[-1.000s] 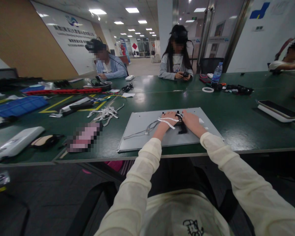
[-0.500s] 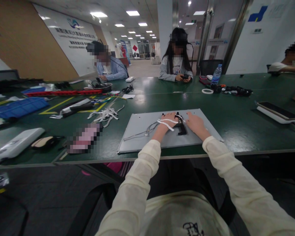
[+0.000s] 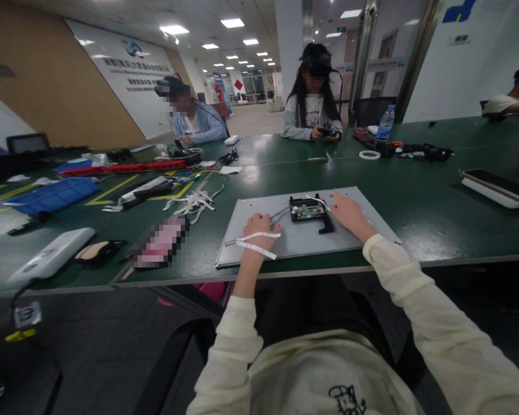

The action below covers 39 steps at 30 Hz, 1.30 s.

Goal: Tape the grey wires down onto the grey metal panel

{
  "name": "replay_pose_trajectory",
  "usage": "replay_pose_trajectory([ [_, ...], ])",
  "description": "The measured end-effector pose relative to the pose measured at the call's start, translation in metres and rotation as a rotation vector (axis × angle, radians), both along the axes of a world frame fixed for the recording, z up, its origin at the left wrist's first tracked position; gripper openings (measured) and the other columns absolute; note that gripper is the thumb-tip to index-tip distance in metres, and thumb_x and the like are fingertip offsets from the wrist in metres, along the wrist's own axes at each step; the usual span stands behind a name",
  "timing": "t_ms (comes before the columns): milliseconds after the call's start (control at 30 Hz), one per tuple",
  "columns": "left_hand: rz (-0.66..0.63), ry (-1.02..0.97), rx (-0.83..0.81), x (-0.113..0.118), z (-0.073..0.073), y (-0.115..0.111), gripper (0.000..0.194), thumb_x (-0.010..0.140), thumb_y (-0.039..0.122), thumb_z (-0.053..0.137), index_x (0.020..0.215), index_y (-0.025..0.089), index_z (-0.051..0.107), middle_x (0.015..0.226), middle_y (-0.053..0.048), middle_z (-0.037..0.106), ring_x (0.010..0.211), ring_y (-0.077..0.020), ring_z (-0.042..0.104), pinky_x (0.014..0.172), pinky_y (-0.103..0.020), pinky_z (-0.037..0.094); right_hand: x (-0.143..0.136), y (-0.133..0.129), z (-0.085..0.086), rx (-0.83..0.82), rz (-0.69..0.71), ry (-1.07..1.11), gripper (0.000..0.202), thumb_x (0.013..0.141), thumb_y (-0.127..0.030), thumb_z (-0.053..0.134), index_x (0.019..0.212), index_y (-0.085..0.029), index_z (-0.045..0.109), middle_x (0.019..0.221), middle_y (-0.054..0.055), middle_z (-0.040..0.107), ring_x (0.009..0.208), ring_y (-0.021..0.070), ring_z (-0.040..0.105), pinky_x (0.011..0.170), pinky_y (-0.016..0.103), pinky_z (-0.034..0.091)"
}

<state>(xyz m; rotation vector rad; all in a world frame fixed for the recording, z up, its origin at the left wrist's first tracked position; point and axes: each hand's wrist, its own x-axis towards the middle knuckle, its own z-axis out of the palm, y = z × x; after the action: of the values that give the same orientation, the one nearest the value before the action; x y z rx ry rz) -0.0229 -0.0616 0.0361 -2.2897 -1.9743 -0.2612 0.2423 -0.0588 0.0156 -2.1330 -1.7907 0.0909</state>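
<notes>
My left hand (image 3: 259,227) is over the left part of a grey panel (image 3: 288,246), its fingers curled on a thin grey cable (image 3: 278,214). A white strip (image 3: 257,249) loops across the back of that hand and wrist, with loose ends. Right of it on the panel sits a black frame (image 3: 326,223) holding a green circuit board (image 3: 307,211). My right hand (image 3: 349,213) is just right of the frame, thumb and forefinger closed on the end of a narrow white strip (image 3: 322,202) that runs to the frame's upper edge. The exact fingertip contact is small and hard to see.
Left of the panel lie a heap of white strips (image 3: 194,203), a pink phone-like object (image 3: 161,242), a computer mouse (image 3: 97,252) and a white device (image 3: 54,253). A blue tray (image 3: 54,193) stands farther left. Two people sit across the green table (image 3: 263,167); another is at right.
My left hand has moved left and toward me, off the circuit board and onto the cable, uncovering the board. The right hand stays beside the frame. The view has shifted slightly.
</notes>
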Motion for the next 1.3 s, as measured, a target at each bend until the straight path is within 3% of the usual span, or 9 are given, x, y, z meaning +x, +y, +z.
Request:
replay_pose_trajectory([
  [133,0.045,-0.022,0.083,-0.004,-0.009,-0.014,0.042,0.087,0.049,0.047,0.116,0.022,0.061,0.117,-0.014,0.056,0.111,-0.0321,0.053,0.087,-0.042,0.048,-0.001,-0.002,0.0,-0.005,-0.004,0.004,0.044,0.091,-0.02,0.042,0.134,-0.02,0.05,0.105,0.015,0.068,0.1,0.0281,0.064,0.08,0.033,0.045],
  [633,0.005,-0.138,0.105,-0.009,-0.016,-0.014,0.027,0.089,0.03,0.045,0.109,0.02,0.062,0.105,-0.009,0.06,0.097,-0.0232,0.06,0.086,-0.032,0.048,-0.001,-0.003,0.001,-0.001,0.01,-0.007,0.043,0.092,-0.022,0.043,0.135,-0.02,0.05,0.105,0.014,0.069,0.1,0.0266,0.064,0.08,0.032,0.045],
  [833,-0.015,-0.181,0.135,-0.011,-0.019,-0.013,0.024,0.088,0.025,0.046,0.106,0.021,0.062,0.103,-0.008,0.061,0.093,-0.0225,0.061,0.079,-0.031,0.047,-0.002,-0.004,0.002,0.058,0.011,-0.015,0.043,0.09,-0.021,0.044,0.133,-0.022,0.051,0.102,0.013,0.07,0.096,0.0274,0.065,0.076,0.032,0.045],
  [1033,-0.001,-0.174,0.163,-0.009,-0.018,-0.016,0.03,0.088,0.024,0.046,0.114,0.019,0.061,0.105,-0.009,0.062,0.098,-0.0245,0.058,0.085,-0.033,0.046,-0.002,-0.004,0.005,0.154,0.031,0.047,0.041,0.091,-0.022,0.043,0.13,-0.019,0.056,0.09,0.012,0.07,0.089,0.0257,0.064,0.073,0.03,0.043],
  [1200,0.049,-0.124,0.204,-0.001,-0.011,-0.021,0.034,0.088,0.028,0.047,0.118,0.018,0.06,0.115,-0.012,0.06,0.106,-0.029,0.055,0.085,-0.038,0.045,-0.012,-0.006,0.007,0.369,0.2,0.266,0.035,0.091,-0.029,0.044,0.119,-0.018,0.063,0.084,0.007,0.069,0.077,0.0195,0.062,0.074,0.029,0.043],
  [1300,0.055,-0.129,0.224,0.008,-0.004,-0.023,0.032,0.088,0.027,0.048,0.117,0.019,0.06,0.117,-0.012,0.059,0.107,-0.0294,0.054,0.084,-0.039,0.044,-0.024,-0.011,0.01,0.317,0.422,0.596,0.037,0.09,-0.042,0.046,0.108,-0.017,0.066,0.075,0.004,0.066,0.059,0.0131,0.056,0.063,0.025,0.043],
])
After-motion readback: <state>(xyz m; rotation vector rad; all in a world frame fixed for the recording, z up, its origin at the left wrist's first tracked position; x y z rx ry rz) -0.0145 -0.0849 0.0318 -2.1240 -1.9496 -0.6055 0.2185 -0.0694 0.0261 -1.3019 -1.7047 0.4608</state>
